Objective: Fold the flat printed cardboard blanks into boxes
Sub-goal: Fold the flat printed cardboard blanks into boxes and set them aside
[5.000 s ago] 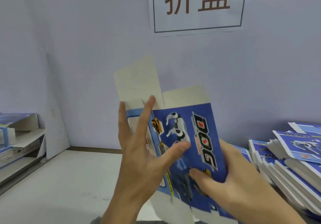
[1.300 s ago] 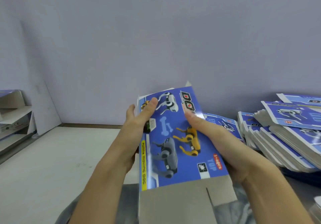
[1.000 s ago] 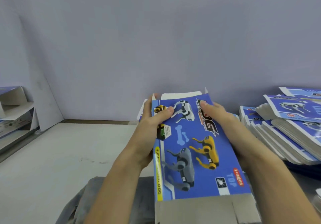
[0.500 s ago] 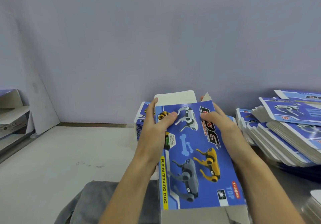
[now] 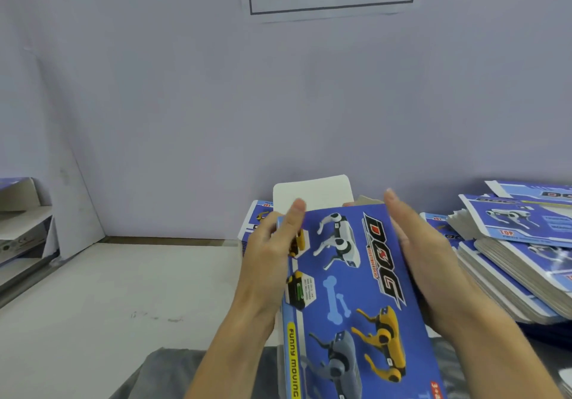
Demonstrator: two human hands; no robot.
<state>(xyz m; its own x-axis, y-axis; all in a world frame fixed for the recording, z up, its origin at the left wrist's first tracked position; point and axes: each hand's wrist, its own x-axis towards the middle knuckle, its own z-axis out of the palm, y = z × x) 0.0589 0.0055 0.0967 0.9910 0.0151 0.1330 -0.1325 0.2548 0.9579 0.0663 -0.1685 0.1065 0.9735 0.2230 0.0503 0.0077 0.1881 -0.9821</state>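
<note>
A blue printed box [image 5: 356, 290] with robot dogs and the word DOG is held in front of me, its long side pointing away. At its far end a white flap [image 5: 312, 194] stands up. My left hand [image 5: 266, 268] grips the box's left side, thumb on the printed top face and fingers curled round the edge. My right hand [image 5: 430, 268] lies against the right side with its fingers straight. The near end of the box runs out of the frame.
A tall pile of flat blue blanks [image 5: 520, 244] lies at the right, and a smaller stack [image 5: 257, 213] sits behind the box by the wall. A grey shelf [image 5: 21, 228] stands at the left. The pale tabletop [image 5: 108, 290] spreads left; grey cloth [image 5: 173, 374] lies below.
The box has tipped from upright to lying lengthwise between my hands. In the last half second my right thumb left the top face and the fingers straightened along the right side.
</note>
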